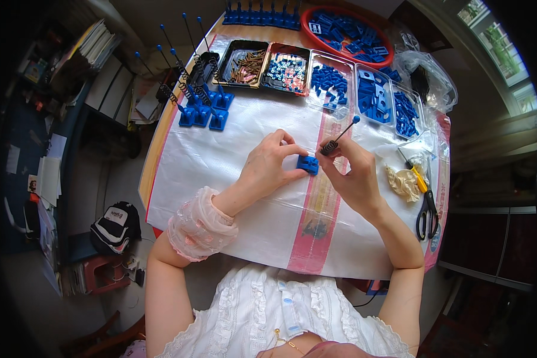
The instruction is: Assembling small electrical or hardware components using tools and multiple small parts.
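Observation:
Just right of the table's middle, my left hand (267, 168) pinches a small blue plastic base (308, 165) between thumb and fingers, resting it on the sheet. Close beside it, my right hand (357, 182) grips a dark coil spring (329, 147) at its lower end. From that spring a thin rod rises toward the upper right, tipped with a blue ball (356, 120). The spring's bottom is hidden by my fingers, so whether it touches the base cannot be told. At the far left stand several similar blue bases (202, 113) carrying springs and ball-tipped rods.
Along the back sit trays of brass-coloured screws (244, 65), metal nuts (286, 73) and small blue parts (329, 83). Behind them is a red basin (391, 59) of blue plates. At right lie black-handled scissors (427, 218), a yellow-handled screwdriver (420, 180) and crumpled paper (403, 182).

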`<action>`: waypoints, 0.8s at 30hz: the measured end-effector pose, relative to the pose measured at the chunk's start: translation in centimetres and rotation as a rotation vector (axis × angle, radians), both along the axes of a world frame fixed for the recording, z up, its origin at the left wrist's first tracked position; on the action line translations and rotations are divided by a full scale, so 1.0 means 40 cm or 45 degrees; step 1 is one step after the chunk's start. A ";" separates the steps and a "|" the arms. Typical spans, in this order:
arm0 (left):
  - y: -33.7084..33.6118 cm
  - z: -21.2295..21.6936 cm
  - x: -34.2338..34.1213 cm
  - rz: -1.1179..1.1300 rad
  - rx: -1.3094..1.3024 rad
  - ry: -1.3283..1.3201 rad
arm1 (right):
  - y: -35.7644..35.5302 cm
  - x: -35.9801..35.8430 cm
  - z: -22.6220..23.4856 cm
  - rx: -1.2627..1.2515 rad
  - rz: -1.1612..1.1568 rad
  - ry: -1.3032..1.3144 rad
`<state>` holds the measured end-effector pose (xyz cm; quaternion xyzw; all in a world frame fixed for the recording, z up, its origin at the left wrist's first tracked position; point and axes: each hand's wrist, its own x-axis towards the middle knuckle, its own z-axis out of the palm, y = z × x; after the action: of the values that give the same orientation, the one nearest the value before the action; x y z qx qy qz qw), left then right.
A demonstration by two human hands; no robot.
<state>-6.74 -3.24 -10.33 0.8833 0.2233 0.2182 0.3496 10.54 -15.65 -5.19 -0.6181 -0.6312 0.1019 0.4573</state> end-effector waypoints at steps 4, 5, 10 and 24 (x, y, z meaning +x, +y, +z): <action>0.000 0.002 -0.002 -0.005 0.013 -0.002 | -0.001 0.002 0.005 -0.018 0.004 0.029; 0.000 0.002 -0.001 -0.005 0.009 0.001 | 0.000 0.002 0.005 -0.022 0.004 0.034; 0.001 -0.002 -0.001 -0.005 0.000 0.005 | 0.001 0.001 0.013 -0.048 0.095 0.059; 0.002 -0.005 -0.003 -0.011 0.027 -0.006 | 0.008 0.004 0.008 -0.061 0.108 0.101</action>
<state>-6.88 -3.16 -10.51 0.8874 0.2164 0.2210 0.3418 10.71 -15.33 -4.86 -0.5971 -0.6357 0.1606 0.4622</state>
